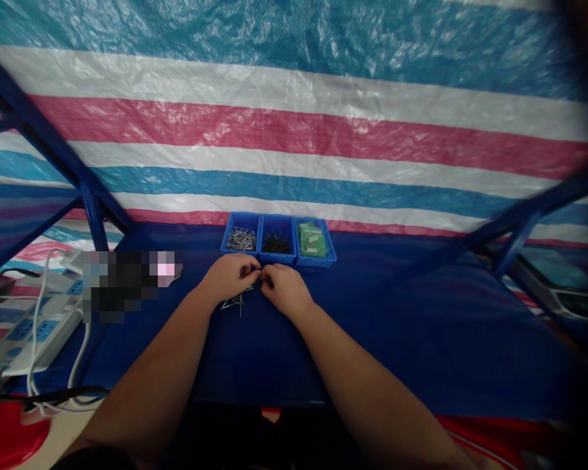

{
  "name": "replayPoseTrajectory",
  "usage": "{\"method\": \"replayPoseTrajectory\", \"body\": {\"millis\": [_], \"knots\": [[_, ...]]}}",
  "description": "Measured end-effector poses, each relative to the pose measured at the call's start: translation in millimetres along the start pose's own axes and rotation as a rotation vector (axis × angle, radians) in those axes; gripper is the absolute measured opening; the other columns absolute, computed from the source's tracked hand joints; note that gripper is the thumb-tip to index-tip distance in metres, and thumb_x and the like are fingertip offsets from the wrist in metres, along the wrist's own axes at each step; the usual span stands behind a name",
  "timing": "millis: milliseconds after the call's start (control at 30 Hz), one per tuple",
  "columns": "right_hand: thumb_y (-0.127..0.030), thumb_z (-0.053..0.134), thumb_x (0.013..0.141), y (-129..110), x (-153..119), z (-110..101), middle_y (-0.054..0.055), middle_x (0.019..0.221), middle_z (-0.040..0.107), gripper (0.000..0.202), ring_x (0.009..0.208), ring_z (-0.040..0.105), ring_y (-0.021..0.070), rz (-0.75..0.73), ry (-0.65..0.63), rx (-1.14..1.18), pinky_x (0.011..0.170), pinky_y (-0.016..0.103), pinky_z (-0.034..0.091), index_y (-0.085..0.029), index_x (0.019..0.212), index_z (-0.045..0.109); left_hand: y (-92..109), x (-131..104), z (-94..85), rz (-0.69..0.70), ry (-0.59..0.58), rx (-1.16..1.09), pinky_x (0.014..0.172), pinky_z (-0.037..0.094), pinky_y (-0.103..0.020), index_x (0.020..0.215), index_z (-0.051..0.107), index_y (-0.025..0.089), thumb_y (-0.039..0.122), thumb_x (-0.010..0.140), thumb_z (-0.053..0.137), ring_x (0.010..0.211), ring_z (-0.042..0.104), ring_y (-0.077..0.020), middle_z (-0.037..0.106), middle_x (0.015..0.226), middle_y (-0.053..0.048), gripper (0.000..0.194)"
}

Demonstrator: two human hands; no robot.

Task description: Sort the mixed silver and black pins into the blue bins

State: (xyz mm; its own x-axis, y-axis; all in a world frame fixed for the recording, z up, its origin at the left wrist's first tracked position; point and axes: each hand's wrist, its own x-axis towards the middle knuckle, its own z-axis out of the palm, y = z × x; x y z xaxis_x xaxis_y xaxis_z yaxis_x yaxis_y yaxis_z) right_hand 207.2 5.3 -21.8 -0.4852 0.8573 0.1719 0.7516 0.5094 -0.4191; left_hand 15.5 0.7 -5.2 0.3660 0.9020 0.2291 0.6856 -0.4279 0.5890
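My left hand [231,275] is closed in a pinch just in front of the blue bins, and its fingertips hold something too small to make out. Close against it, my right hand [288,288] pinches as well, its fingertips nearly meeting the left ones. Under and beside the left hand lies a small pile of loose silver nails or screws [234,301]. Behind the hands, a left bin holds silver nails or screws [242,239], a middle bin holds dark screw-like pieces [276,242], and a right bin holds green packets [311,240] with pale pieces.
The blue tabletop [392,333] spreads around my arms. To the left are white power strips [44,339] with cables and a blurred-out dark object [122,285]. Blue metal frame bars [92,212] rise at both sides, with a striped tarp [294,134] behind.
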Motion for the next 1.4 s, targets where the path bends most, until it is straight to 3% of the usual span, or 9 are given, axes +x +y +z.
{"method": "replayPoseTrajectory", "body": {"millis": [167,567,667,767,900,967,1033,1267,1400], "knots": [[-0.012,0.063,0.08,3,-1,-2,0.002,0.083,0.064,0.009,0.073,0.059,0.0154,-0.041,0.1,0.143,0.069,0.026,0.042,-0.02,0.081,0.063,-1,-1,0.7,0.042,-0.044,0.007,0.064,0.044,-0.027,0.099,0.074,0.02,0.021,0.086,0.066,0.072,0.061,-0.0149,0.068,0.084,-0.002,0.015],[-0.011,0.061,0.078,9,-1,-5,0.002,0.078,0.065,0.009,0.071,0.062,0.0156,-0.035,0.314,0.437,0.069,0.026,0.049,-0.02,0.082,0.063,-4,-1,-3.7,0.051,-0.011,0.036,0.065,0.044,-0.028,0.094,0.073,0.02,0.018,0.089,0.064,0.071,0.06,-0.0145,0.067,0.083,-0.002,0.011],[-0.016,0.062,0.08,11,-1,-6,0.002,0.081,0.067,0.008,0.072,0.065,0.0154,0.004,0.335,0.509,0.071,0.027,0.053,-0.02,0.088,0.063,-5,0,-6.7,0.02,0.119,0.007,0.066,0.045,-0.028,0.093,0.074,0.02,0.021,0.09,0.063,0.067,0.059,-0.0128,0.069,0.084,-0.002,0.011],[-0.02,0.063,0.081,12,-1,-6,0.002,0.081,0.068,0.005,0.072,0.066,0.0153,0.03,0.332,0.529,0.072,0.027,0.054,-0.02,0.087,0.062,-10,0,-7.8,-0.113,0.37,-0.015,0.066,0.048,-0.029,0.096,0.076,0.02,0.027,0.09,0.065,0.065,0.06,-0.0126,0.073,0.09,-0.003,0.014],[-0.02,0.063,0.082,12,-2,-4,0.003,0.081,0.069,0.004,0.074,0.067,0.0164,0.024,0.301,0.516,0.073,0.029,0.056,-0.02,0.086,0.064,-16,1,-7.2,-0.319,0.523,-0.069,0.062,0.049,-0.029,0.122,0.071,0.018,0.036,0.088,0.069,0.057,0.058,-0.0116,0.077,0.095,-0.005,0.038],[-0.019,0.062,0.082,12,-2,-2,0.004,0.083,0.07,0.005,0.075,0.068,0.0168,0.019,0.299,0.524,0.074,0.03,0.057,-0.019,0.087,0.065,-17,1,-7.0,-0.336,0.514,-0.074,0.062,0.049,-0.029,0.125,0.07,0.018,0.036,0.088,0.068,0.056,0.057,-0.0115,0.078,0.094,-0.006,0.041],[-0.019,0.062,0.082,13,-2,-1,0.004,0.085,0.07,0.007,0.076,0.069,0.0169,0.01,0.301,0.544,0.075,0.03,0.057,-0.019,0.088,0.065,-15,0,-6.9,-0.285,0.467,-0.059,0.062,0.049,-0.028,0.115,0.074,0.019,0.035,0.089,0.066,0.057,0.059,-0.012,0.077,0.09,-0.005,0.032],[-0.02,0.062,0.084,11,-2,-1,0.004,0.085,0.069,0.005,0.077,0.069,0.0169,-0.039,0.354,0.599,0.075,0.03,0.058,-0.019,0.087,0.066,-2,-1,-4.9,0.054,0.061,-0.063,0.065,0.047,-0.027,0.102,0.074,0.019,0.025,0.088,0.065,0.064,0.06,-0.0114,0.071,0.086,-0.002,0.018],[-0.023,0.062,0.086,8,-3,-3,0.005,0.089,0.071,0.005,0.081,0.069,0.0177,-0.043,0.376,0.63,0.078,0.032,0.059,-0.019,0.088,0.065,-1,-1,-5.2,0.065,0.025,-0.046,0.064,0.043,-0.027,0.093,0.074,0.019,0.023,0.089,0.063,0.066,0.059,-0.0126,0.067,0.078,-0.001,0.013]]}}
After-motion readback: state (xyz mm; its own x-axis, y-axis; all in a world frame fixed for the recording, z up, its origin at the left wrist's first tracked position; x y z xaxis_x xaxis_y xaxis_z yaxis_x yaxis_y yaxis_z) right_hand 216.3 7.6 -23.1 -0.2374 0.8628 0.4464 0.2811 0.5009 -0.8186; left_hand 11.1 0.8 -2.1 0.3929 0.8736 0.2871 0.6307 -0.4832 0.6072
